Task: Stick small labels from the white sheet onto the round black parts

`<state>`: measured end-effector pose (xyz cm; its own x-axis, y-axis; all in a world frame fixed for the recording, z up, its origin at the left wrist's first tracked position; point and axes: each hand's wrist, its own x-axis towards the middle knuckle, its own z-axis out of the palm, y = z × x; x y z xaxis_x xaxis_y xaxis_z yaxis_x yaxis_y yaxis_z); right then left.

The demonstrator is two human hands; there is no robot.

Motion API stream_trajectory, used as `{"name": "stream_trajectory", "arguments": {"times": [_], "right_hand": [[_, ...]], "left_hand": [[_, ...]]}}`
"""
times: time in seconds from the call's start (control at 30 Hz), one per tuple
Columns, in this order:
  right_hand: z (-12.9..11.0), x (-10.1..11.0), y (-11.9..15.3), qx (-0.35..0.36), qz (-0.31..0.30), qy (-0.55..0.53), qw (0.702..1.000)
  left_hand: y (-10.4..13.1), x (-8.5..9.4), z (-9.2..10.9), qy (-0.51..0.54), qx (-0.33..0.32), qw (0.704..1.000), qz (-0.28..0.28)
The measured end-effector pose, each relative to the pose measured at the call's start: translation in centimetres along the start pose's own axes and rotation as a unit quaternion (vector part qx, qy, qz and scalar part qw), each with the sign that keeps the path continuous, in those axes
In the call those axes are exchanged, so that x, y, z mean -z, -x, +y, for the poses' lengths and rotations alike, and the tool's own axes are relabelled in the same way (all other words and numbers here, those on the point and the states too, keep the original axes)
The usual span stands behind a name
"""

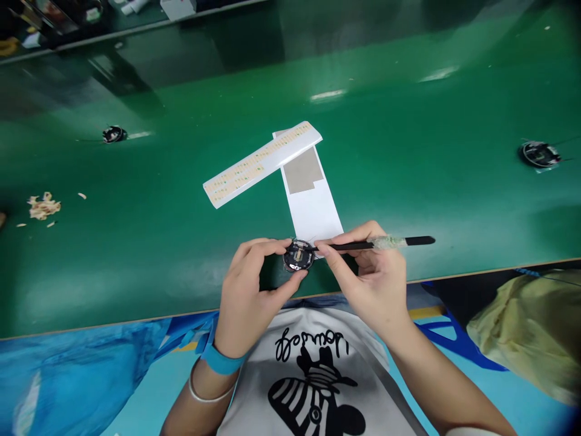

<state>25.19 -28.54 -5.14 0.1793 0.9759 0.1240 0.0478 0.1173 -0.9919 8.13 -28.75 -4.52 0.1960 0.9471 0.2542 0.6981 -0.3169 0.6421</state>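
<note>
1. Just below the centre of the frame, the left hand (252, 284) is pinching a small round black part (298, 255) between the thumb underneath and the curled fingers above, holding it over the near edge of the green table (408, 151).
2. The right hand (370, 278) is closing thumb and forefinger around a thin black tool (376, 243), gripping it near its tip; the tip is touching the right rim of the round part, while the handle is pointing toward the right of the frame.
3. A pale wrapping is showing around the middle of the tool; what it is made of is hard to tell. The inside of the round part is too small to make out.
4. Just above the hands, a white backing sheet (313, 206) with a grey patch is lying flat, its lower end passing behind the fingertips. A long white strip (261, 162) carrying rows of small tan pieces is lying slanted across its upper end.
5. Two similar round parts are sitting well apart on the table: one at the upper left (114, 134), one at the far right (539, 154).
6. Pale scraps (43, 206) are lying at the left edge.
7. A blue wristband (220, 361) and a thin bangle are circling the left wrist, at the lower centre.
</note>
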Motion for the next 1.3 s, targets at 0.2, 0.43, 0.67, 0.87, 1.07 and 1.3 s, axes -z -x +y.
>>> {"name": "stream_trajectory", "arguments": {"times": [0.2, 0.43, 0.67, 0.87, 1.07, 1.3], "right_hand": [[-1.3, 1.5, -1.0, -0.016, 0.057, -0.099, 0.993], [-1.9, 5.9, -2.7, 0.072, 0.224, -0.135, 0.962], [-0.8, 7.7, -2.9, 0.041, 0.254, -0.131, 0.957], [-0.2, 9.7, -3.4, 0.039, 0.266, -0.113, 0.957], [0.0, 16.4, -5.3, 0.075, 0.286, 0.182, 0.938], [1.0, 25.3, -10.5, -0.034, 0.262, 0.558, 0.787]], "left_hand": [[-0.2, 0.8, 0.1, 0.120, 0.080, 0.989, -0.023], [-4.3, 4.6, -0.2, 0.341, 0.097, 0.919, -0.173], [-7.1, 5.1, 0.4, 0.340, 0.028, 0.910, -0.233], [-11.0, 5.2, -0.5, 0.285, -0.025, 0.926, -0.248], [-20.5, 5.4, -7.7, 0.037, 0.125, 0.990, 0.057], [-23.6, 5.5, -12.4, -0.075, 0.193, 0.973, 0.099]]}}
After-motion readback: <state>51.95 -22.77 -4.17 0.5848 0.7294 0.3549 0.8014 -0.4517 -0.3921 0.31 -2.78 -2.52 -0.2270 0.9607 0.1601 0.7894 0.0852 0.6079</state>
